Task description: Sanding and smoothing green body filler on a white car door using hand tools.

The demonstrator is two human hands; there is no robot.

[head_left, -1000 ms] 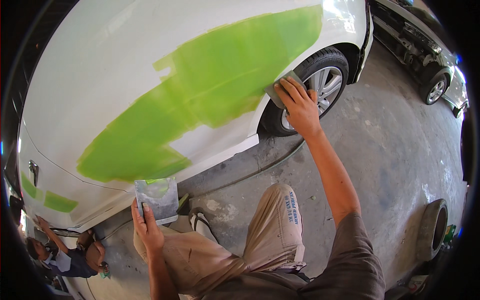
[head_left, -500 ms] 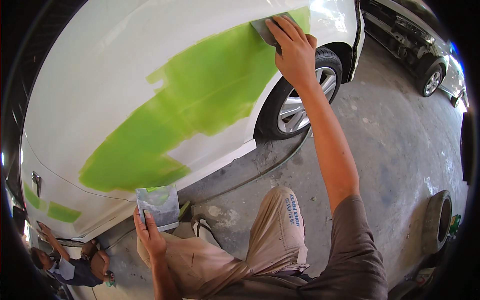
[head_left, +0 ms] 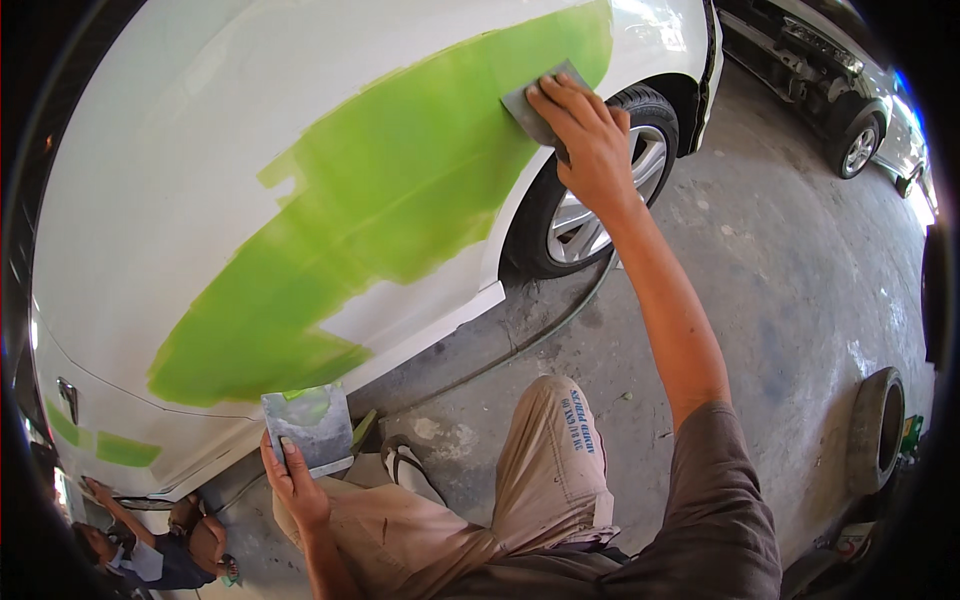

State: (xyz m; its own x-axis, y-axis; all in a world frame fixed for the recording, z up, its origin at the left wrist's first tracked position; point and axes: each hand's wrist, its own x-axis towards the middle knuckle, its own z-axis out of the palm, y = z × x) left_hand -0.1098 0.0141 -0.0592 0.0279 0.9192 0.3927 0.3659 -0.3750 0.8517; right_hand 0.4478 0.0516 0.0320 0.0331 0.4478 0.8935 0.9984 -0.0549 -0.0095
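A white car's side panel [head_left: 200, 130] fills the upper left, with a broad smear of green body filler [head_left: 400, 170] across it. My right hand [head_left: 592, 140] presses a thin grey spreader [head_left: 535, 108] against the green filler, above the rear wheel [head_left: 625, 190]; its fingers lie on the blade's upper face. Low and left, my left hand [head_left: 295, 480] grips a flat grey metal plate [head_left: 312, 435] by its near edge, thumb on top. A little green filler lies on the plate's far end. The plate is held close to the lower edge of the car panel.
At lower left another person [head_left: 160, 550] crouches and touches the car near a smaller green patch [head_left: 127, 450]. A hose [head_left: 520, 345] runs over the concrete floor [head_left: 770, 270]. A loose tyre [head_left: 876, 430] stands at right; a second car [head_left: 860, 130] is at upper right.
My right hand and the spreader have moved down from the filler's upper edge toward the wheel arch. The left hand still holds the plate, slightly lower in view.
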